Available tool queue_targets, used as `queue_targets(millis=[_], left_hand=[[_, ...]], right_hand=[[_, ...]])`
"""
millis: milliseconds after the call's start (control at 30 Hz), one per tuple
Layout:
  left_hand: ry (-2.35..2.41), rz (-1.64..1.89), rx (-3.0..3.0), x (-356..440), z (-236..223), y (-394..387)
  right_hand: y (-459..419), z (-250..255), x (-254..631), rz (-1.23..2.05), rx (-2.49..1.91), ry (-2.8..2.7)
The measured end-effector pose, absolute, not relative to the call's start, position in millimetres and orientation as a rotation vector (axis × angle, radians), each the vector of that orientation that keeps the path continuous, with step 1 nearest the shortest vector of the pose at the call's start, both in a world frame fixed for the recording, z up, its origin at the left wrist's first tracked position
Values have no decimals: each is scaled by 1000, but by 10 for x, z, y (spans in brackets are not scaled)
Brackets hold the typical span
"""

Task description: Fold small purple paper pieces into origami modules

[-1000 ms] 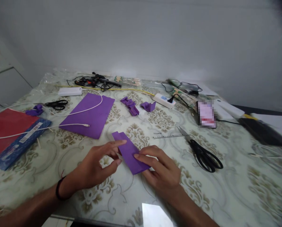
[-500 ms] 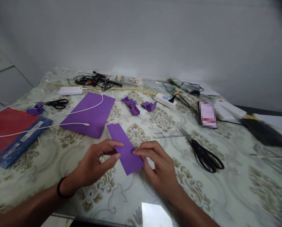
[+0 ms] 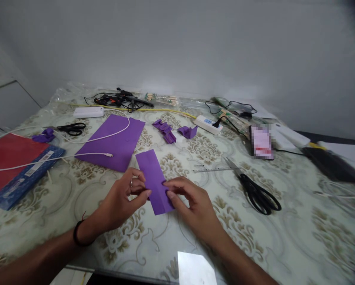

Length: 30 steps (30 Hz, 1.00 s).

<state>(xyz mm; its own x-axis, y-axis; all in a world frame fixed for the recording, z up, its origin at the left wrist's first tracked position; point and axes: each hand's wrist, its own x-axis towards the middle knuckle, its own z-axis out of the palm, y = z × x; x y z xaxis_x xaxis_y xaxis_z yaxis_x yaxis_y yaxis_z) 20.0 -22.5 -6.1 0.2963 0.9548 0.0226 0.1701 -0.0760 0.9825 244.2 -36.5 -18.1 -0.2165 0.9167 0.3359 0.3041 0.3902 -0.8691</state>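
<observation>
A strip of purple paper [image 3: 154, 174] is held between my two hands, just over the patterned table. My left hand [image 3: 126, 196] pinches its left edge between thumb and fingers. On the opposite edge, my right hand [image 3: 192, 202] grips it with thumb and forefinger. A lengthwise crease shows faintly near the strip's lower end. Beyond it lie a pleated purple paper piece [image 3: 165, 131] and a smaller folded purple piece [image 3: 187, 132]. Larger purple sheets [image 3: 115, 138] rest to the left, with a white cable across them.
Black-handled scissors [image 3: 257, 192] lie at the right beside a clear ruler [image 3: 210, 170]. A second pair of scissors [image 3: 73, 128] and a red paper pack [image 3: 14, 166] are at left. Behind are a white power strip [image 3: 207, 124], tangled black cords [image 3: 121, 99] and a phone [image 3: 262, 142].
The paper strip has turned to lie flatter, with its loose folded edge no longer showing. My left fingers have curled under its edge, and my right thumb has come onto its face.
</observation>
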Motion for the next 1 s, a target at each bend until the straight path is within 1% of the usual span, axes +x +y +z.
queue_targets(millis=[267,400,567,833,1000], left_hand=[[1110,1009,1460,201,-118,-177],[1102,976,1535,195,-120,-193],[1093,976,1487,212,-122,-226],[1134,963,1415,177,-107,-166],[1134,985,1380,157,-106,-170]], right_hand=[[-359,-178,2423,962,-1113,-1693],[-362,-202,2415,1041,-1125,-1638],[-366,-218,2422,1091,-1128,-1617],[-347,-137,2462,1044,-861,-1824],[-337,-189,2480,1093,-814,-1820]])
